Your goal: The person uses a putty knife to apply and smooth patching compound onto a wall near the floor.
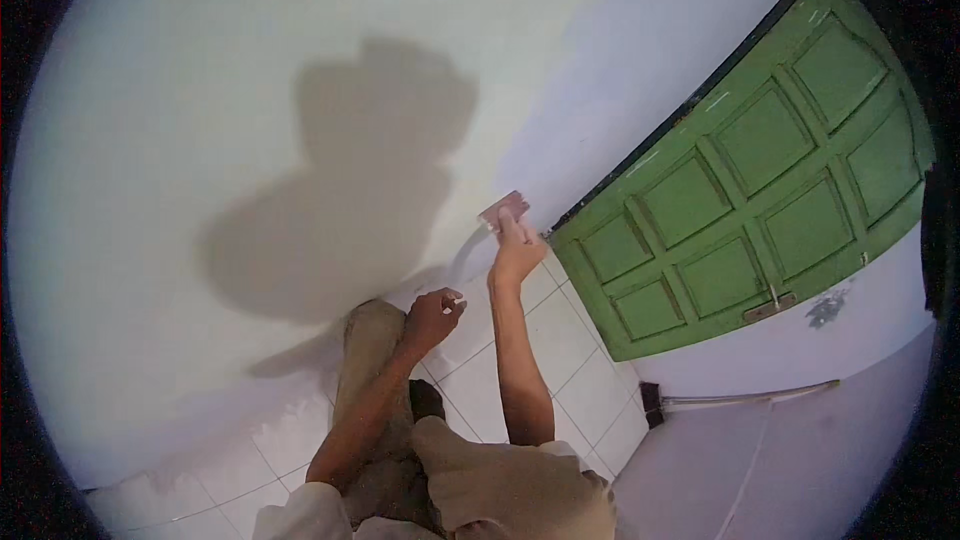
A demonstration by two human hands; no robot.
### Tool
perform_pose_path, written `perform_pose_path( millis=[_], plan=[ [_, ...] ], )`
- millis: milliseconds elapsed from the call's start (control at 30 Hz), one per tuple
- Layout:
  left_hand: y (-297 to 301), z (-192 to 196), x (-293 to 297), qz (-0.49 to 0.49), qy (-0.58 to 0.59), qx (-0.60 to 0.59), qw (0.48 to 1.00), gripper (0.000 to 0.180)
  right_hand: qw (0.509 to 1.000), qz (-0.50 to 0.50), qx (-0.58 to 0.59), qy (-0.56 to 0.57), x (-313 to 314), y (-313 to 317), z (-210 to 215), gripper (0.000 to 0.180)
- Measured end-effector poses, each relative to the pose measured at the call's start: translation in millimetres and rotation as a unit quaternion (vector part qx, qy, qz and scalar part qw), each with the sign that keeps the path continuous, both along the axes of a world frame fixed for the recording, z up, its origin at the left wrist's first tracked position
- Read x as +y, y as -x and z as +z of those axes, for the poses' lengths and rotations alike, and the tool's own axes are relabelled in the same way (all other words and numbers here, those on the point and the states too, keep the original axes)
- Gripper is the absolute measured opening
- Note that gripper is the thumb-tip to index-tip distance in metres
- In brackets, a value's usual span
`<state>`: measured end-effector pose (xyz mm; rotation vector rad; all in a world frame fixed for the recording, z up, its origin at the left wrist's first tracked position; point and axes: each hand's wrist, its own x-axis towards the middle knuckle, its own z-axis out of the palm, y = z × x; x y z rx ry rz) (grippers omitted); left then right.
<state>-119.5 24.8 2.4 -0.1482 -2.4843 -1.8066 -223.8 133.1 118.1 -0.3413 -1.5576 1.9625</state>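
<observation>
My right hand [518,256] reaches up to the pale wall [520,50] and grips a small reddish-brown piece of sandpaper [505,210] with a ragged edge. Its fingers press the sheet flat at the wall, low down near the door. My left hand [436,318] is beside my bent knee [375,325], close to the foot of the wall. Its fingers are curled in, and nothing shows in them.
A green panelled door [720,210] with a metal handle [770,307] stands to the right. White floor tiles [570,340] lie below. A broom-like long-handled tool [740,400] rests on the floor by the far wall. My shadow falls on the wall.
</observation>
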Motion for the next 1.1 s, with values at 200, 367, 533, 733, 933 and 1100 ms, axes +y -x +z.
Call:
perform_pose_path(
  millis=[200,367,533,733,933,1100],
  plan=[
    [-10.1,-5.9,-2.0,-0.001,0.001,-0.032,0.999,0.029,0.996,0.03,0.013,0.085,11.1,5.6,-2.2,0.006],
    [-5.2,-21.4,-3.0,0.0,-0.017,-0.003,1.0,0.03,0.996,0.057,-0.008,0.07,1.0,-6.3,-7.4,0.011],
    [-10.8,-1.7,-1.4,0.003,-0.003,-0.052,0.999,0.03,0.998,0.016,-0.002,0.059,0.6,-5.5,-0.4,0.012],
    [-9.1,-7.0,-4.1,0.006,-0.011,-0.003,1.0,0.028,0.995,0.067,0.028,0.074,-11.3,-11.9,-10.8,0.013],
    [-7.7,-10.4,-2.7,0.007,-0.005,-0.003,1.0,0.027,0.998,0.041,-0.027,0.029,-0.1,-10.6,-17.8,0.023],
    [-14.6,-3.3,-8.4,0.003,-0.009,-0.029,1.0,0.028,0.998,0.039,-0.001,0.04,-2.3,-9.3,-18.0,0.034]
  ],
)
